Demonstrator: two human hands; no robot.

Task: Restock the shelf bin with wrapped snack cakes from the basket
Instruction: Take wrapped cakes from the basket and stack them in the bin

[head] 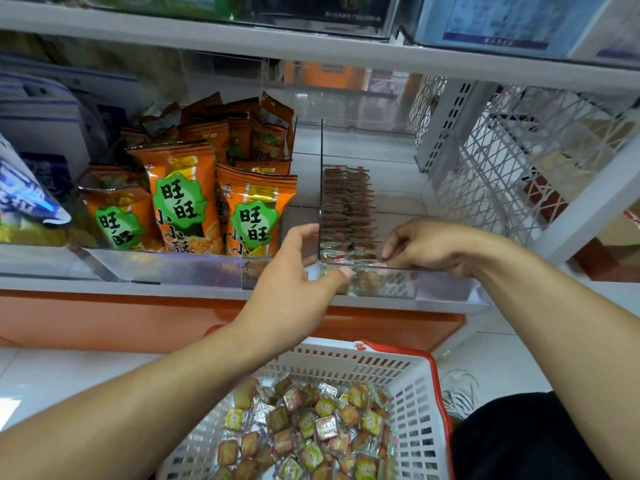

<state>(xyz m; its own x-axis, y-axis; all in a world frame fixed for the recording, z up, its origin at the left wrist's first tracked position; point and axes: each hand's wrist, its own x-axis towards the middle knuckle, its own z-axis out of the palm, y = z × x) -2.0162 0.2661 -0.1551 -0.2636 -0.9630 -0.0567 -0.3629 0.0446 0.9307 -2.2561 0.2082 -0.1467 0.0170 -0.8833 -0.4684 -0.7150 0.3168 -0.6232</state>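
A clear shelf bin (446, 271) sits on the white shelf, with a row of wrapped snack cakes (346, 209) standing on edge along its left wall. My left hand (298, 271) grips the bin's front left corner, thumb on the front face and fingers against the left wall. My right hand (429, 247) reaches over the front rim, its curled fingertips pinching a wrapped cake (375, 255) at the front end of the row. Below, a white basket (415, 386) with a red handle holds several loose wrapped cakes (311, 427).
A neighbouring clear bin holds orange snack bags (183, 202) just left of my left hand. Blue and white bags (20, 199) lie further left. A white lattice side panel (502, 168) stands to the right, and an upper shelf (311, 46) hangs overhead.
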